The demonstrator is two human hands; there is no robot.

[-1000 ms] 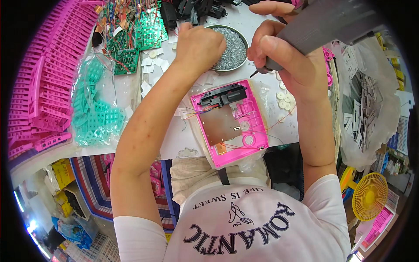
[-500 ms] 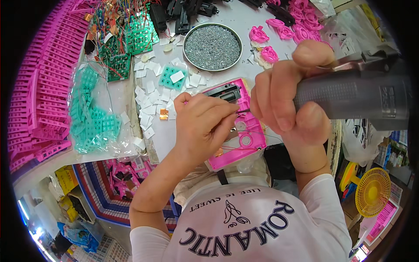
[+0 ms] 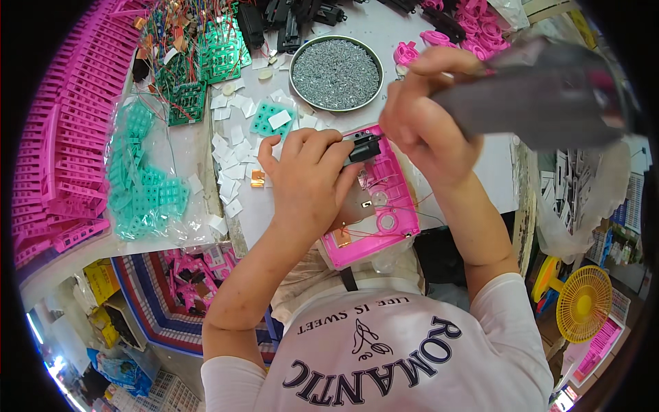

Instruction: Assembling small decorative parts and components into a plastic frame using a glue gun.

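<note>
A pink plastic casing point(image 3: 405, 223) lies open side up at the table's front edge, with thin wires and a copper-coloured piece inside. My left hand point(image 3: 305, 175) rests over its left side, fingers bent and closed on a black plastic part point(image 3: 364, 149) in the casing's far end. Above the casing's far right corner, my right hand point(image 3: 429, 123) grips a dark grey power screwdriver point(image 3: 535, 96). The tool is raised and smeared by motion, and its tip cannot be made out.
Screws point(image 3: 336, 72) fill a round metal bowl point(image 3: 336, 110) beyond the casing. White paper pieces point(image 3: 237, 154) and a teal rubber keypad point(image 3: 264, 123) lie left of it. Green circuit boards point(image 3: 185, 103), bagged teal keypads point(image 3: 147, 185) and stacked pink parts point(image 3: 68, 130) stand farther left. A yellow fan point(image 3: 583, 303) is at right.
My right hand has moved up and away from the casing with the screwdriver. My left fingers have shifted farther away from me, onto the black part.
</note>
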